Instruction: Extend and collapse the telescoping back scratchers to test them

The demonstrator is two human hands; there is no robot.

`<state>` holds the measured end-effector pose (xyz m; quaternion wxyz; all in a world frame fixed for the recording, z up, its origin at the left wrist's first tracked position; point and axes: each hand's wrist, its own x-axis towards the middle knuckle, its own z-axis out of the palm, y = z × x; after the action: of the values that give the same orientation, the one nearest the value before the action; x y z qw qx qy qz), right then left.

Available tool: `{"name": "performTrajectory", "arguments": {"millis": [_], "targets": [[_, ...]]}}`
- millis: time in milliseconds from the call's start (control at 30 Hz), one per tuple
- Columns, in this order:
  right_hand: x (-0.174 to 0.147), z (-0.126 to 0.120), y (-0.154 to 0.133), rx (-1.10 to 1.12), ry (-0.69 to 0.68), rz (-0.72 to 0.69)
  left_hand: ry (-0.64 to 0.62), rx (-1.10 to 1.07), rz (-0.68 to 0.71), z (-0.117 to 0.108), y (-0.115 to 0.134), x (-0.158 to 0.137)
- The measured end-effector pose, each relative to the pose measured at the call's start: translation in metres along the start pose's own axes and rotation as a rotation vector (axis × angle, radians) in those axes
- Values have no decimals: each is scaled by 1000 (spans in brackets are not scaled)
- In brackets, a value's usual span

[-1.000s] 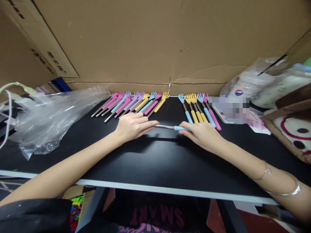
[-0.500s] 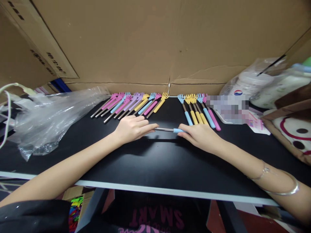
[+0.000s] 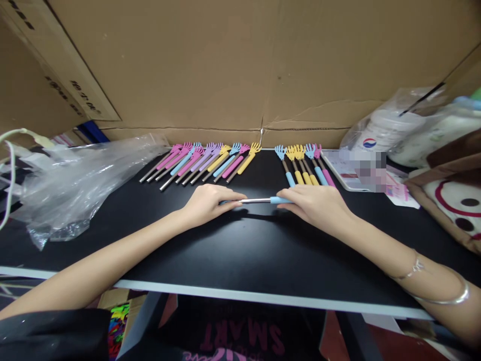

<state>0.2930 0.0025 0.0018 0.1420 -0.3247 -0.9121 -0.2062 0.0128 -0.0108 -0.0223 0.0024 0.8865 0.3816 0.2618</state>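
Note:
Both hands hold one back scratcher (image 3: pixel 256 200) level above the black table, its metal rod showing between them. My left hand (image 3: pixel 208 204) pinches the rod's left part; a bit of blue shows at the fingers, and the claw head is hidden. My right hand (image 3: pixel 317 204) is closed on the light blue handle. Behind my left hand lies a row of back scratchers (image 3: pixel 203 161) in pink, blue, purple and yellow, with metal rods sticking out below their grips. Past my right hand lies a smaller group of back scratchers (image 3: pixel 299 165), partly covered by that hand.
Clear plastic bags (image 3: pixel 86 175) lie at the left. A phone (image 3: pixel 343 173), a bagged white cup (image 3: pixel 389 133) and a brown bag with a cartoon face (image 3: pixel 447 190) stand at the right. Cardboard (image 3: pixel 188 65) walls the back. Under the table is a box of colourful pieces (image 3: pixel 119 321).
My right hand has shifted slightly right and further over the right group, and a little more blue handle shows. My left hand has turned slightly, its fingertips still on the rod.

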Motion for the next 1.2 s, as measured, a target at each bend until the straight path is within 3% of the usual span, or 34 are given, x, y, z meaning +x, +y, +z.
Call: {"name": "performTrajectory", "arguments": {"millis": [300,433,633,800,967,1067,1200], "targets": [[4,-7,1,-64,52,-24,-38,-111,-62,0,3,1],[3,-6,1,-48,44,-26,63,-54,-8,1,4,-1],[2,-1,0,14,56,15,224,200,130,-4,6,0],[3,1,-1,203,-107,130,276,404,251,-13,6,3],[4,-1,-3,456,-303,200,280,478,335,-15,2,2],[4,-1,-5,578,-343,205,265,506,361,-16,2,3],[4,1,-5,549,-338,246,251,521,339,-16,5,4]]}}
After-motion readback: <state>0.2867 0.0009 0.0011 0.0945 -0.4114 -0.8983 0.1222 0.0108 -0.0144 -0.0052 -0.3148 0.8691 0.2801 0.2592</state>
